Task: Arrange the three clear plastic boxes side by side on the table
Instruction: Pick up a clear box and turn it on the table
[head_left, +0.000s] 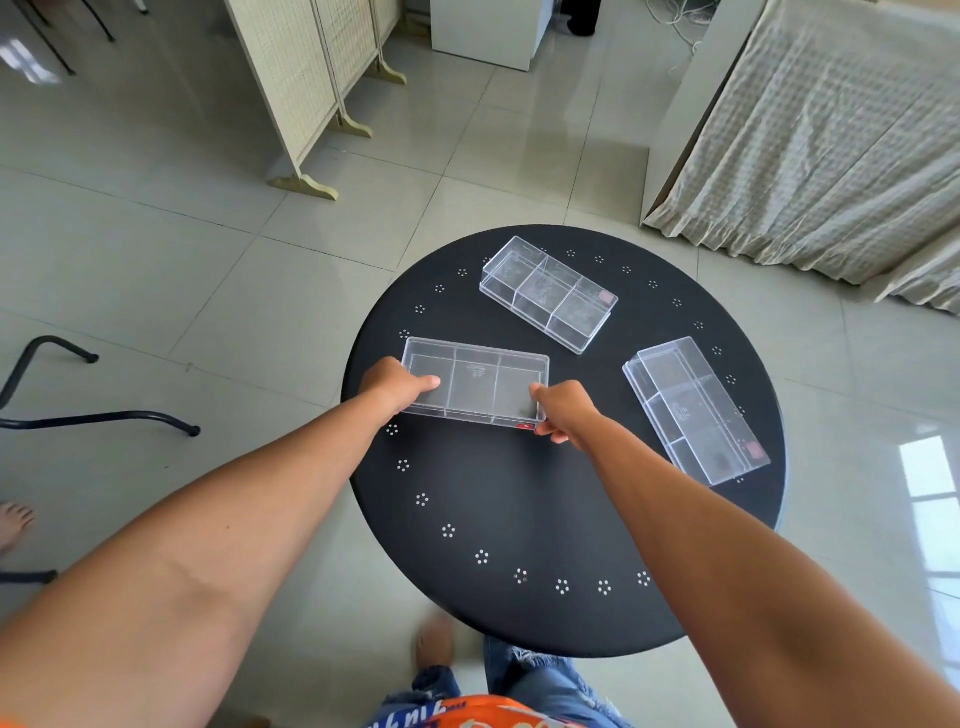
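Three clear plastic boxes with inner dividers lie on a round black table (519, 519). The near-left box (478, 382) lies roughly level across the table's left side. My left hand (392, 384) grips its left end, thumb over the rim. My right hand (563, 410) holds its near right corner by a small red tag. A second box (548, 293) sits at the back, angled diagonally. The third box (696, 410) lies at the right, angled toward the table's edge. The boxes are apart and not aligned.
The table's near half is bare, ringed with small white dot patterns. A folding screen (311, 78) stands at the back left, a cloth-draped piece of furniture (831, 130) at the back right, and black metal chair legs (93, 415) on the tiled floor at left.
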